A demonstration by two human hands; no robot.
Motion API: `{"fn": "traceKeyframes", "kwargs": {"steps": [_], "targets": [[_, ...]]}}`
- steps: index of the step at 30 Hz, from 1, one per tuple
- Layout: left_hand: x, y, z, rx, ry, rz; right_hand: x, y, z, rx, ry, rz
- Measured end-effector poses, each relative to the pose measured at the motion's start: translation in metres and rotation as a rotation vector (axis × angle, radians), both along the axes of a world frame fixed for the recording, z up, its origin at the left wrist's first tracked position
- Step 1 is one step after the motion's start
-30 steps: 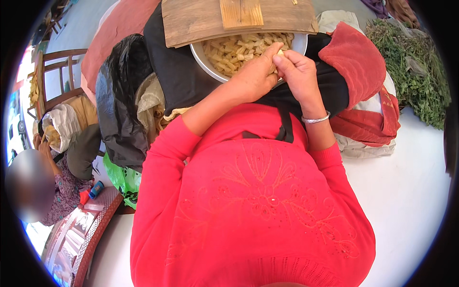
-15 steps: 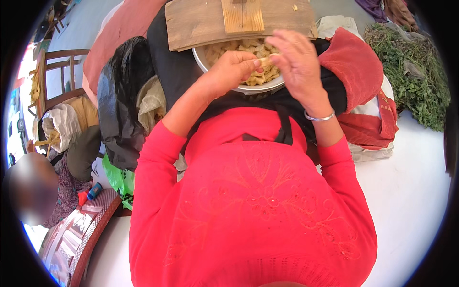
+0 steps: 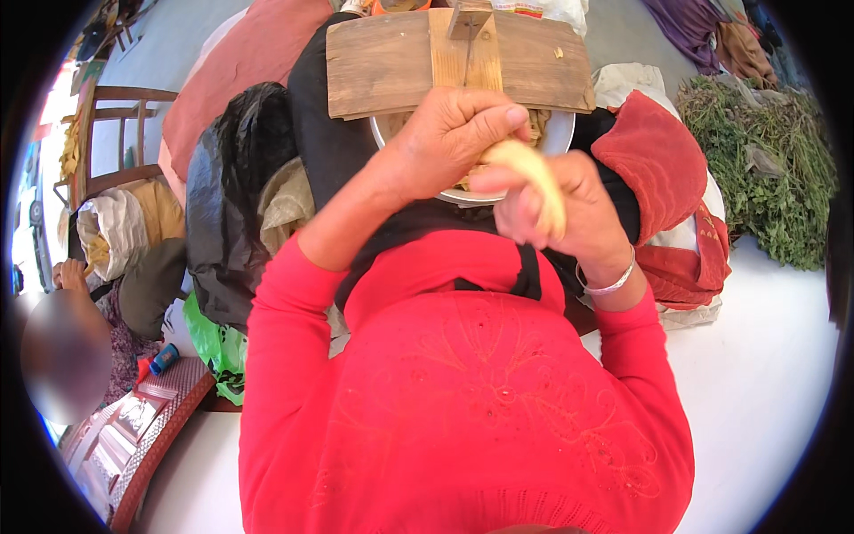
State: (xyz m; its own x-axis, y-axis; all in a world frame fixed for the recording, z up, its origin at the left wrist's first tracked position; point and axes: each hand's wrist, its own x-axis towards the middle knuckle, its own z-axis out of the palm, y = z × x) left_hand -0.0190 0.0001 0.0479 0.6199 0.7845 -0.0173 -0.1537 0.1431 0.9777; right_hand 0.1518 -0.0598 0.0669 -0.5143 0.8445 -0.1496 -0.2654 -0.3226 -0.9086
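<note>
The two hands are close together over the near rim of a round metal bowl (image 3: 563,138), with a pale yellow strip (image 3: 538,173) between them. The strip is smooth-looking, soft in outline and bent into a curve, slightly blurred. The left hand (image 3: 449,138) is curled tight, thumb along the top, clamped on the strip's upper end. The right hand (image 3: 574,206) has its fingers bent beneath the strip's curve; blur hides whether it grips. A slim silvery bracelet (image 3: 614,283) rings the right wrist.

Behind the left hand, a flat wooden board (image 3: 374,67) with visible grain lies across the bowl's far side. A lighter wooden slat (image 3: 454,58) crosses its middle, topped by a small block (image 3: 470,20). Dry, yellowish pieces (image 3: 541,125) show inside the bowl.

On the left hang the wrinkled, glossy folds of a black plastic bag (image 3: 236,205), beside a coarse pale sack (image 3: 283,209) and a crumpled green plastic bag (image 3: 218,343). To the right, a thick, plush red cloth (image 3: 649,165) drapes near a tangled heap of leafy green stems (image 3: 756,169).
</note>
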Motion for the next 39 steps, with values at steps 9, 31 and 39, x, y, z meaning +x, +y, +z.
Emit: {"fn": "traceKeyframes", "kwargs": {"steps": [9, 31, 39], "targets": [[0.027, -0.005, -0.028, -0.148, -0.122, 0.091, -0.004, 0.053, -0.067, 0.788, -0.731, -0.731], [0.012, -0.019, -0.101, 0.848, 0.479, 0.335, 0.005, 0.018, -0.12, -0.469, 0.284, -0.187], [0.011, -0.012, -0.054, 0.535, 0.528, 0.127, -0.004, 0.023, -0.122, -0.021, -0.091, -0.448]]}}
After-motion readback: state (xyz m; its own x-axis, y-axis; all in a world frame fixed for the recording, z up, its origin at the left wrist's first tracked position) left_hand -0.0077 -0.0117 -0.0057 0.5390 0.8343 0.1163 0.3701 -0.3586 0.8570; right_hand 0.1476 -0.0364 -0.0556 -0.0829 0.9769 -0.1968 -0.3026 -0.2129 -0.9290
